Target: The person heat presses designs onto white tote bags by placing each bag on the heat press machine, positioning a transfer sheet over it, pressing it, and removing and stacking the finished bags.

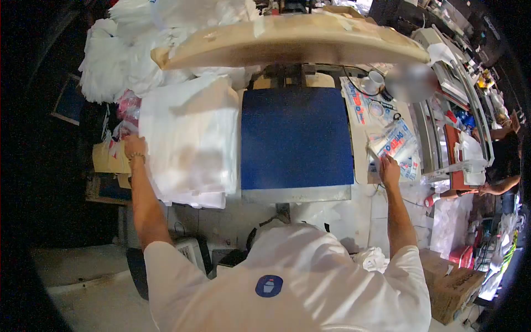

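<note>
At the left edge of a stack of white cloth (188,138), my left hand (134,146) is closed on a crumpled pink and clear plastic bag (129,110); its fingertips are partly hidden. My right hand (389,169) pinches the lower edge of a printed sheet (396,141) with red and blue lettering. More sheets of the same print (409,167) lie under and beside it on a cream board. Between my hands is a flat, dark blue square pad (297,138) on a metal plate.
A wide, beige curved panel (293,41) spans above the pad. White cloth (124,61) is heaped at the back left. A white mug (373,82) and tape roll (376,109) stand at the back right. Metal rails (428,133), a cardboard box (453,288) and another person's arm (500,185) are further right.
</note>
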Available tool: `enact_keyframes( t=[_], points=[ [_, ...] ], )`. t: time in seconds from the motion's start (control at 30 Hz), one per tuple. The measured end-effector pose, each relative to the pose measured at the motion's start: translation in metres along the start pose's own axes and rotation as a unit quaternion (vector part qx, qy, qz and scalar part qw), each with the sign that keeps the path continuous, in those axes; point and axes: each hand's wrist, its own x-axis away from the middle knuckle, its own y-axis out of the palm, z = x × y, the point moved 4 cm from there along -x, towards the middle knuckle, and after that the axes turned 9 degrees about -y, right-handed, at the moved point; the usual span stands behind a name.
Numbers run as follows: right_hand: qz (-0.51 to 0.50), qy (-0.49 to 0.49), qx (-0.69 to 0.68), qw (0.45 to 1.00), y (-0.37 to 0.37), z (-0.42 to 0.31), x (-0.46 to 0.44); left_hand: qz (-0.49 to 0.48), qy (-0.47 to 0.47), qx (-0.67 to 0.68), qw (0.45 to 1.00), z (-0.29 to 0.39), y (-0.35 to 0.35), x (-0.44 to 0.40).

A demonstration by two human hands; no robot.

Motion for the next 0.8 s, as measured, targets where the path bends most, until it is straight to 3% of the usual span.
enact_keyframes(
  t=[0.03,0.07,0.13,0.17,0.23,0.3,0.33,0.4,0.43,0.5,0.57,0.63,0.67,0.7,0.73,0.77,0.8],
  points=[
    [-0.026,0.015,0.000,1.000,0.001,0.001,-0.002,-0.022,0.028,-0.020,0.999,0.003,0.009,-0.003],
    [-0.053,0.036,0.004,0.998,-0.001,0.001,-0.004,-0.019,0.048,0.054,0.997,0.023,-0.045,0.027],
    [0.070,-0.009,-0.015,0.997,-0.005,0.001,-0.004,0.010,0.092,0.199,0.976,0.066,-0.144,0.096],
    [0.037,0.012,-0.002,0.999,0.004,0.010,-0.002,0.034,0.112,0.272,0.955,0.079,-0.173,0.129],
    [0.023,0.039,-0.008,0.999,-0.008,0.003,-0.004,-0.087,0.063,0.429,0.897,0.116,-0.245,0.205],
    [0.050,0.060,-0.059,0.995,-0.019,0.001,-0.001,-0.091,0.083,0.572,0.811,0.111,-0.262,0.237],
    [0.045,0.075,-0.082,0.993,-0.015,0.007,0.002,-0.093,0.089,0.572,0.810,0.108,-0.267,0.251],
    [0.043,0.090,-0.109,0.989,-0.010,0.017,-0.001,-0.135,0.108,0.636,0.752,0.105,-0.278,0.275],
    [0.088,0.120,-0.152,0.977,-0.010,0.024,0.001,-0.134,0.109,0.632,0.755,0.108,-0.278,0.284],
    [0.128,0.147,-0.201,0.960,-0.019,0.020,0.009,-0.122,0.023,0.648,0.751,0.108,-0.266,0.304],
    [0.197,0.195,-0.200,0.940,-0.040,0.017,0.009,-0.191,-0.020,0.656,0.730,0.131,-0.241,0.316],
    [0.192,0.202,-0.211,0.937,-0.050,0.014,0.013,-0.238,-0.045,0.645,0.725,0.171,-0.225,0.332],
    [0.209,0.217,-0.222,0.927,-0.056,0.012,0.017,-0.227,0.038,0.638,0.735,0.182,-0.200,0.330],
    [0.228,0.230,-0.233,0.917,-0.061,0.011,0.017,-0.271,-0.047,0.691,0.668,0.208,-0.190,0.339],
    [0.237,0.223,-0.221,0.919,-0.054,0.018,0.019,-0.275,-0.003,0.688,0.672,0.224,-0.156,0.328],
    [0.239,0.220,-0.222,0.919,-0.061,0.014,0.019,-0.283,-0.020,0.688,0.668,0.247,-0.130,0.327],
    [0.239,0.252,-0.308,0.886,-0.066,0.010,0.022,-0.220,0.016,0.662,0.716,0.267,-0.104,0.327]
  ],
)
